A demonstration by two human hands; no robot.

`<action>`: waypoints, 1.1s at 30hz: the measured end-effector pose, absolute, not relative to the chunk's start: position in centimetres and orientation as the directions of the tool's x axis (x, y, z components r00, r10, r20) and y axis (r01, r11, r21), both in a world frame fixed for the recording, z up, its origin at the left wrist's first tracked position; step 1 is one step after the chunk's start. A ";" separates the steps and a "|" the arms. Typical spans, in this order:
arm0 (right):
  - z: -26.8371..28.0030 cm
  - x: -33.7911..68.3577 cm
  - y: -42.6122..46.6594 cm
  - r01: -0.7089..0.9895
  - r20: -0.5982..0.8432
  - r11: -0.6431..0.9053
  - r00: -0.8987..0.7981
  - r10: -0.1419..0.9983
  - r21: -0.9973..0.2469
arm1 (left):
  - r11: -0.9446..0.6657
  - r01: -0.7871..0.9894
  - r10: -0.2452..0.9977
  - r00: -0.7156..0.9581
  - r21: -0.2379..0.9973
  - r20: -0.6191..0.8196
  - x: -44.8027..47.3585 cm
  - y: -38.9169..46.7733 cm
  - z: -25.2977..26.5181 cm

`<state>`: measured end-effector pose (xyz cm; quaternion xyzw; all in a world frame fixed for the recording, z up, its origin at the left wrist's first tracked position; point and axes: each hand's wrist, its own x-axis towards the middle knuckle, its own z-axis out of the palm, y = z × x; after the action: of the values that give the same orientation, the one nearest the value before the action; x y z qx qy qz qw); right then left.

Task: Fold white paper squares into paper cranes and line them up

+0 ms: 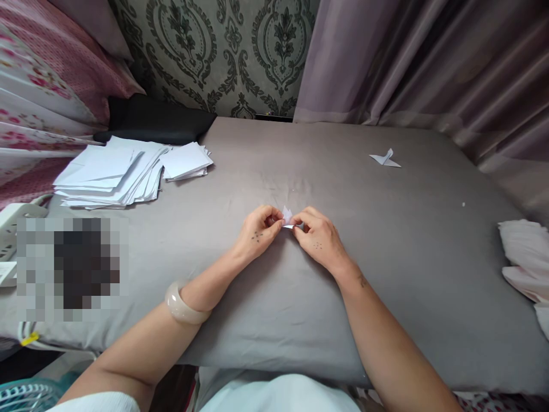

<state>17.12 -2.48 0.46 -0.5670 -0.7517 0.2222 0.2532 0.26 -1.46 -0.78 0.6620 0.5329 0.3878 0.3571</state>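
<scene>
Between my two hands is a small piece of folded white paper [287, 216], its pointed tips sticking up. My left hand [259, 229] pinches its left side between thumb and fingers. On the right side, the thumb and fingers of my right hand [316, 233] are closed on the same paper. My fingertips hide part of the folds. Farther back on the right lies a folded paper crane [386, 159], apart from both hands.
At the back left a stack of white paper sheets [107, 177] lies beside a smaller stack of cut paper [186, 161]. Behind them is a black cushion-like thing [158, 119]. A power strip [17, 223] sits at the left edge, and crumpled pale cloth [525, 257] at the right.
</scene>
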 end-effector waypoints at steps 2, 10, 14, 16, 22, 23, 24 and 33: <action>0.6 17.1 -2.7 0.769 0.175 0.315 -0.262 0.949 -0.557 | -0.239 0.455 0.971 0.121 0.858 0.207 0.2 -1.4 -0.8; 1.5 17.8 -2.9 0.797 0.055 0.303 -0.323 0.945 -0.523 | -0.336 0.578 0.941 0.239 0.743 0.240 -0.1 -1.5 -1.1; 1.1 17.7 -2.5 0.786 0.061 0.218 -0.224 0.973 -0.579 | -0.410 0.597 0.911 0.310 0.690 0.273 -0.2 -1.7 -1.1; 0.8 17.6 -2.4 0.778 0.077 0.236 -0.235 0.969 -0.583 | -0.443 0.590 0.895 0.339 0.675 0.291 -0.2 -1.7 -1.1; 0.5 17.4 -2.6 0.791 0.106 0.311 -0.302 0.947 -0.527 | -0.534 0.629 0.846 0.392 0.566 0.362 -0.4 -1.6 -0.9; 0.5 17.4 -2.6 0.792 0.105 0.303 -0.293 0.950 -0.530 | -0.541 0.639 0.841 0.398 0.547 0.366 -0.5 -1.6 -1.0; 0.5 17.4 -2.6 0.790 0.102 0.288 -0.278 0.955 -0.541 | -0.544 0.647 0.839 0.400 0.535 0.369 -0.5 -1.5 -1.0; 0.2 17.4 -2.3 0.751 0.118 0.255 -0.232 0.966 -0.609 | -0.489 0.651 0.871 0.337 0.580 0.357 -0.5 -1.1 -1.3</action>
<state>17.36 -2.34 0.17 -0.5695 -0.7535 0.2195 0.2443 -0.52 -1.13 -1.33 0.7997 0.4760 0.3241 0.1699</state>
